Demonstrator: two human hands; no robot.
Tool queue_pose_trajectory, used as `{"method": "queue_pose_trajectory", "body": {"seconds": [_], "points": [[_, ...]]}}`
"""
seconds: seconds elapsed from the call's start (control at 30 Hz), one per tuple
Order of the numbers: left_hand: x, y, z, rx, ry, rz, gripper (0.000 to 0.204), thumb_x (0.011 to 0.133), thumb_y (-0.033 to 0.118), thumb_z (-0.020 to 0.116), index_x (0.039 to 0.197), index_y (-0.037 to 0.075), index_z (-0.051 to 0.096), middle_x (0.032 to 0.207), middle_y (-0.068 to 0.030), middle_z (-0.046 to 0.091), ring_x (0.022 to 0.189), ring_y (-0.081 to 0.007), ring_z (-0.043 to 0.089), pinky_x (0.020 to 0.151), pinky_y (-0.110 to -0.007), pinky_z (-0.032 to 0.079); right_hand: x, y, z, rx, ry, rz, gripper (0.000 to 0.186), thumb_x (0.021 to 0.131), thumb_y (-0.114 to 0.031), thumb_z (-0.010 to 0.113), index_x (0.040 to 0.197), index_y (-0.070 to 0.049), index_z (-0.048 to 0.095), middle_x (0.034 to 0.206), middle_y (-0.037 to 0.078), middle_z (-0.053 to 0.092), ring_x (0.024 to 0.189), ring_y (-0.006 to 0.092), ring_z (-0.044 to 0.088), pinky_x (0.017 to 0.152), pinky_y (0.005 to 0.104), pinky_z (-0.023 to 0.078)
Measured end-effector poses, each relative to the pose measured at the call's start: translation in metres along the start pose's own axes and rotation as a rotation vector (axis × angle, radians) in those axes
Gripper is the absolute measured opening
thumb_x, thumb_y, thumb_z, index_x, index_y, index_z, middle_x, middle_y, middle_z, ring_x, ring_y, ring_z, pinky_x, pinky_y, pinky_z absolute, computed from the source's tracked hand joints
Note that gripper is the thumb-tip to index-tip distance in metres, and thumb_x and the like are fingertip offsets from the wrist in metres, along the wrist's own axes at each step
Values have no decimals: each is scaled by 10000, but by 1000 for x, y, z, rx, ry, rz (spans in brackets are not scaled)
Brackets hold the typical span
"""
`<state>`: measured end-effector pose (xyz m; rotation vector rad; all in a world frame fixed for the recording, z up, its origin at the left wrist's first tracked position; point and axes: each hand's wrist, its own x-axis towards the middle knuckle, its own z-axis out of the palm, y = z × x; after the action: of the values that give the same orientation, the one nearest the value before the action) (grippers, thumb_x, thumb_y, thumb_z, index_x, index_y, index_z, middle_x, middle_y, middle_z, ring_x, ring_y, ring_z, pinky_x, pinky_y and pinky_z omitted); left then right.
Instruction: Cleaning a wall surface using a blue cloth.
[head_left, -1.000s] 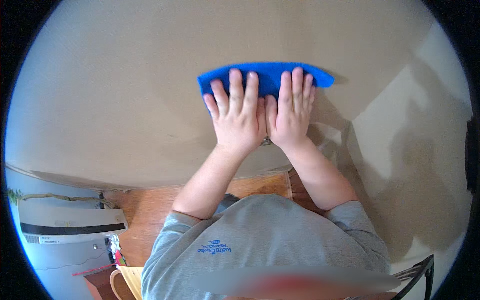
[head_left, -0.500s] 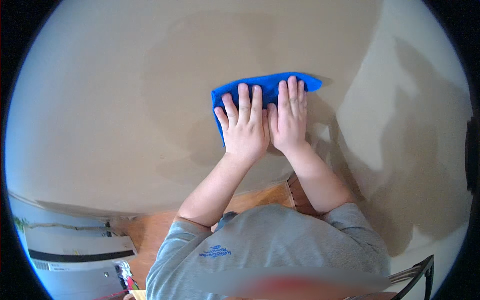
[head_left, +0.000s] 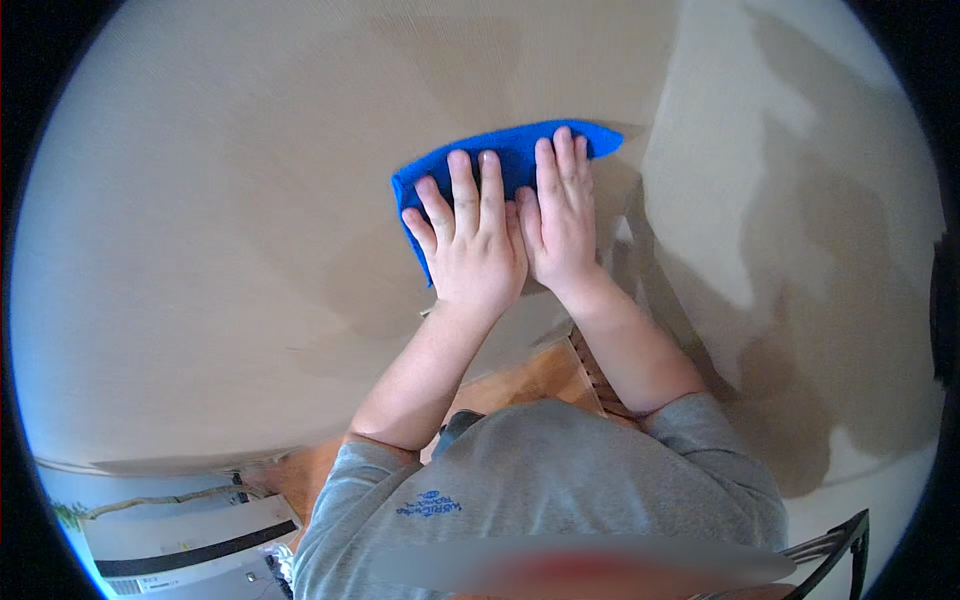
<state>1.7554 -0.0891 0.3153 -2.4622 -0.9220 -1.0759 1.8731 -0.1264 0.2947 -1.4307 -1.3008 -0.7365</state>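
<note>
A blue cloth (head_left: 515,145) is spread against a broad beige wall (head_left: 250,200), its pointed end to the right. My left hand (head_left: 470,240) lies flat on the cloth with fingers spread. My right hand (head_left: 560,220) rests beside it, also flat, fingers straight and fairly close together. The thumbs are side by side, and the part of the cloth under both palms is hidden.
A second, paler wall (head_left: 820,250) with shadows meets the beige one on the right. Below are a wooden floor (head_left: 520,375), a white unit with a dark stripe (head_left: 190,545) and a branch (head_left: 170,497) at lower left. A black frame (head_left: 855,540) is at lower right.
The cloth and both flat hands dipped lower in the picture, then rose again, shifting left and tilting slightly. The cloth's tip is now nearer the wall corner, and the view has shifted.
</note>
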Motion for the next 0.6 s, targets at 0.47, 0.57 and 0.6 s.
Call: {"method": "queue_pose_trajectory", "body": {"seconds": [0.47, 0.57, 0.6], "points": [[0, 23, 24, 18, 99, 35, 544, 908, 330, 489, 1411, 130, 436, 1536, -127, 267, 1415, -411, 130, 1105, -556, -72, -9, 26, -13, -17, -36, 38, 580, 906, -127, 519, 1414, 59, 310, 1485, 277, 267, 1362, 491, 247, 1124, 529, 205], [-2, 27, 43, 66, 175, 47, 539, 901, 334, 493, 1401, 135, 452, 1513, -109, 315, 1376, -401, 220, 1103, -558, 8, -21, 35, -7, -37, -67, 75, 597, 911, -119, 510, 1433, 50, 276, 1500, 275, 233, 1376, 482, 223, 1125, 528, 201], [-12, 24, 49, 15, 97, 58, 536, 896, 336, 498, 1392, 136, 464, 1495, -98, 345, 1333, -391, 278, 1079, -562, 83, -35, 38, -2, -53, -98, 116, 598, 912, -116, 507, 1437, 47, 271, 1504, 274, 223, 1380, 479, 215, 1126, 527, 200]]}}
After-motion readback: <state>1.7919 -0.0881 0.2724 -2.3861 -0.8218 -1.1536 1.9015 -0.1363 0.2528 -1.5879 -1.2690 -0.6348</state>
